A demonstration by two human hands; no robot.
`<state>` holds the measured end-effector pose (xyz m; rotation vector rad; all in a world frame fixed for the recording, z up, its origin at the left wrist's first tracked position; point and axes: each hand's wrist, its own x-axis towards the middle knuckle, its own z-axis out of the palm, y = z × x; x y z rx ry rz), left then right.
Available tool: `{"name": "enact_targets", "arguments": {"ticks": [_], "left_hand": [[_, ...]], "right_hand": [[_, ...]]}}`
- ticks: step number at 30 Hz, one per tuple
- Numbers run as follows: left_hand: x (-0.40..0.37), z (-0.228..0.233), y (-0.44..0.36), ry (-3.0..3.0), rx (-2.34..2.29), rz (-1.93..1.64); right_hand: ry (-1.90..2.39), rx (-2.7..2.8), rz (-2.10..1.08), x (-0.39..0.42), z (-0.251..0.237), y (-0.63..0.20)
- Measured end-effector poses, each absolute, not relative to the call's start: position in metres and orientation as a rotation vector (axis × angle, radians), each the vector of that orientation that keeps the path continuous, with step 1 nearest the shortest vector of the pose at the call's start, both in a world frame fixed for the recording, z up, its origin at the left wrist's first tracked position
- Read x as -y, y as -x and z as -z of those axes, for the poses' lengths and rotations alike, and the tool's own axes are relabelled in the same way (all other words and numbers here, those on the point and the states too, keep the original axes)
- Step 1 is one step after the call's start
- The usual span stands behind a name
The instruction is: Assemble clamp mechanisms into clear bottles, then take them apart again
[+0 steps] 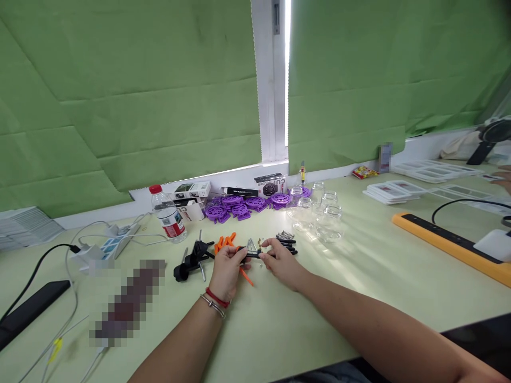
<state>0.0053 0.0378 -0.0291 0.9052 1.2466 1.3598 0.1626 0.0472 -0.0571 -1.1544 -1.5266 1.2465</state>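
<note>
A slim black part (252, 255) lies level between my two hands over the table. My left hand (228, 267) is closed round its left end, and a bit of orange shows at those fingers. At the other end, the thumb and forefinger of my right hand (284, 264) pinch it; any smaller piece there is too small to tell. An orange strip (246, 276) points out below my left hand. Just beyond are several metal pins (251, 244), orange clips (224, 242) and tiny brass-coloured pieces. Black clamp-like parts with metal rods (194, 259) lie left of my left hand.
Black rods (289, 246) and a bunch of screws (285, 234) lie behind my right hand. Purple wheel-shaped parts (239, 207), boxes (271, 186), a water bottle (168, 215) and glass jars (330, 223) stand behind. Power strips (447, 244) with cables flank both sides. A person's hand shows at far right.
</note>
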Motion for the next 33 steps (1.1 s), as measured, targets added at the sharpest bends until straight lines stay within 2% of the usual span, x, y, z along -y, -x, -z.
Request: {"name": "enact_targets", "arguments": {"ticks": [7, 13, 19, 25, 28, 33], "left_hand": [[-0.038, 0.013, 0.008, -0.999, -1.205, -1.366], [-0.041, 0.005, 0.018, -1.096, -1.372, -1.357], [-0.043, 0.018, 0.024, -1.740, -1.701, -1.003], [-0.044, 0.023, 0.020, -2.082, -1.911, -0.646], [-0.041, 0.017, 0.018, -2.170, -2.022, -0.484], [-0.031, 0.011, 0.003, -2.479, -2.003, -0.454]], "right_hand": [[1.063, 1.574, -1.263, -0.045, 0.041, -0.166], [1.328, 1.598, -1.208, -0.051, 0.030, -0.177], [1.487, 1.798, -1.203, -0.051, 0.034, -0.197], [1.598, 1.966, -0.876, -0.037, 0.043, -0.218], [1.611, 1.991, -0.838, -0.035, 0.041, -0.222], [1.555, 2.015, -0.852, -0.038, 0.038, -0.221]]}}
